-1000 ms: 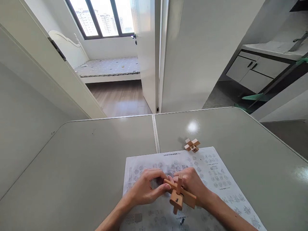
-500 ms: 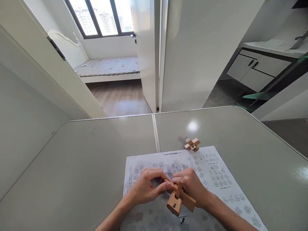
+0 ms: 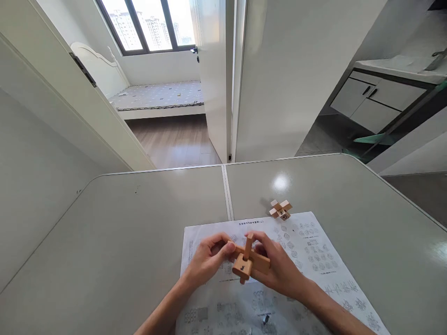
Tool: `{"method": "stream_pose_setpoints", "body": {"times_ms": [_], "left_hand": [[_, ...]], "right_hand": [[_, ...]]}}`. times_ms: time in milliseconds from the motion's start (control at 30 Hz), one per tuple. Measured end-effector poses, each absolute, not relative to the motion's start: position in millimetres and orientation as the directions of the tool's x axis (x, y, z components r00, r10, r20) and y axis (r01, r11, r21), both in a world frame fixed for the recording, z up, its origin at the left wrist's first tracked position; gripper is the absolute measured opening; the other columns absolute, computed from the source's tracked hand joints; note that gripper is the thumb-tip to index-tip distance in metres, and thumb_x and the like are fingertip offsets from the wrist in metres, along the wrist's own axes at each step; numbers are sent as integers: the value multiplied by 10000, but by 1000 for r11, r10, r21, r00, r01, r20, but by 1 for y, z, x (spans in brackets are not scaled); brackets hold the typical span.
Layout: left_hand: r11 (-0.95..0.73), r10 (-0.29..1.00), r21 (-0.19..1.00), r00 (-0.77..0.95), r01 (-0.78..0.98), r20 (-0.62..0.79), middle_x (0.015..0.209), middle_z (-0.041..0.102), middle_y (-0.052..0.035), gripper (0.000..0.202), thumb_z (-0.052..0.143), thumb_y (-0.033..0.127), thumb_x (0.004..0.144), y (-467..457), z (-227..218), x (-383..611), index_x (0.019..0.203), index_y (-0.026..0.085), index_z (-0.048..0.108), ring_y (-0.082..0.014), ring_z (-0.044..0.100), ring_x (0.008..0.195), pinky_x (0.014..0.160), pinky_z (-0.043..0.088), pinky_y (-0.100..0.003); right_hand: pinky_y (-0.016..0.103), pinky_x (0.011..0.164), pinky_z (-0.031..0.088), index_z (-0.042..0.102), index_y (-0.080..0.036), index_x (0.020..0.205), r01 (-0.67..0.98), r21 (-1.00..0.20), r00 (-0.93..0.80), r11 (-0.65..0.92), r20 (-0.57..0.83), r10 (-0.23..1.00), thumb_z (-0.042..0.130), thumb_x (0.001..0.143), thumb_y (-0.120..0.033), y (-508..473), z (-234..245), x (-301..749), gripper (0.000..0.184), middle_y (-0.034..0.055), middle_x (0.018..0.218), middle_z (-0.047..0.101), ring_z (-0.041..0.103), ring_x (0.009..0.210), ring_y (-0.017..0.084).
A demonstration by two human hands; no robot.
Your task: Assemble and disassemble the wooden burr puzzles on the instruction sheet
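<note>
A wooden interlocking puzzle (image 3: 248,260), made of crossed rods and flat pieces with a black mark on one face, is held up between both hands over the paper. My left hand (image 3: 209,258) pinches the end of a thin rod on its left side. My right hand (image 3: 279,265) grips the puzzle from behind and the right, its fingertips partly hidden by the pieces. Below lies a large printed sheet (image 3: 223,298) covered with small diagrams. Beyond the hands, at the sheet's far edge, sits a second, smaller wooden puzzle (image 3: 281,209).
The grey-green table (image 3: 104,242) has a seam down its middle. A small dark object (image 3: 266,319) lies on the near part of the sheet. Past the table are an open door (image 3: 211,83), a bed (image 3: 157,95) and a cabinet (image 3: 377,100).
Both hands have lifted the puzzle up and slightly left, away from me, and it has tilted. The right hand's fingers have shifted to show behind the upright rod.
</note>
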State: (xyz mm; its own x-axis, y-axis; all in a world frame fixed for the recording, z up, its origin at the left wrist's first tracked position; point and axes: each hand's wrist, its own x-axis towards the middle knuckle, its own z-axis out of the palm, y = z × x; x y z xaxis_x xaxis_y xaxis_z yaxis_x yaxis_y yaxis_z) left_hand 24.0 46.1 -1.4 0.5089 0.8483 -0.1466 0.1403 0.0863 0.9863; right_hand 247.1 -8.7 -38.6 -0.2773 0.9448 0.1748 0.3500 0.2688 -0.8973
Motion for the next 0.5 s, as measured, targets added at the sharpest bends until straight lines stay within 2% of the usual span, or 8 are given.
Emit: {"method": "stream_pose_setpoints", "body": {"times_ms": [67,100,167,267,367,500], "left_hand": [[108,886,987,439,118,-150,707,641,-11,553,644,709,934,47,-2,25,801,173,647,-147,573,657,631,476,-240],[107,903,987,404,117,-146,703,634,-7,545,643,701,938,48,-2,25,796,175,639,-145,567,657,630,473,-238],[104,921,987,363,124,-143,710,641,-7,527,643,682,946,48,-1,26,796,177,634,-148,572,668,635,476,-238],[112,915,987,375,120,-149,718,662,-14,522,657,683,934,48,-1,28,792,182,630,-157,595,678,639,493,-244],[116,905,987,398,109,-150,712,660,-9,522,660,687,929,47,0,30,781,188,625,-153,595,670,641,496,-245],[117,900,987,407,111,-153,715,669,-9,501,659,670,935,47,2,30,779,196,621,-154,605,669,644,503,-250]], "right_hand": [[244,544,499,373,-332,1448,261,-932,-236,250,190,953,752,833,-194,-10,-37,246,736,73,1257,617,604,710,137],[261,568,543,325,-361,1491,216,-944,-221,249,201,954,778,817,-195,-9,-36,246,830,109,1415,534,639,784,153],[305,628,611,261,-404,1545,149,-956,-212,252,218,953,825,798,-205,-9,-36,246,956,142,1603,353,675,932,196],[409,781,671,232,-445,1587,121,-955,-226,272,241,944,873,802,-232,-7,-37,247,1035,138,1699,224,676,1064,246],[503,932,652,250,-460,1588,134,-936,-234,326,290,928,877,817,-229,-5,-37,248,1021,127,1706,249,670,1101,260],[494,935,646,284,-448,1573,139,-911,-231,388,352,907,851,824,-170,-4,-38,247,980,133,1677,316,675,1105,258]]}}
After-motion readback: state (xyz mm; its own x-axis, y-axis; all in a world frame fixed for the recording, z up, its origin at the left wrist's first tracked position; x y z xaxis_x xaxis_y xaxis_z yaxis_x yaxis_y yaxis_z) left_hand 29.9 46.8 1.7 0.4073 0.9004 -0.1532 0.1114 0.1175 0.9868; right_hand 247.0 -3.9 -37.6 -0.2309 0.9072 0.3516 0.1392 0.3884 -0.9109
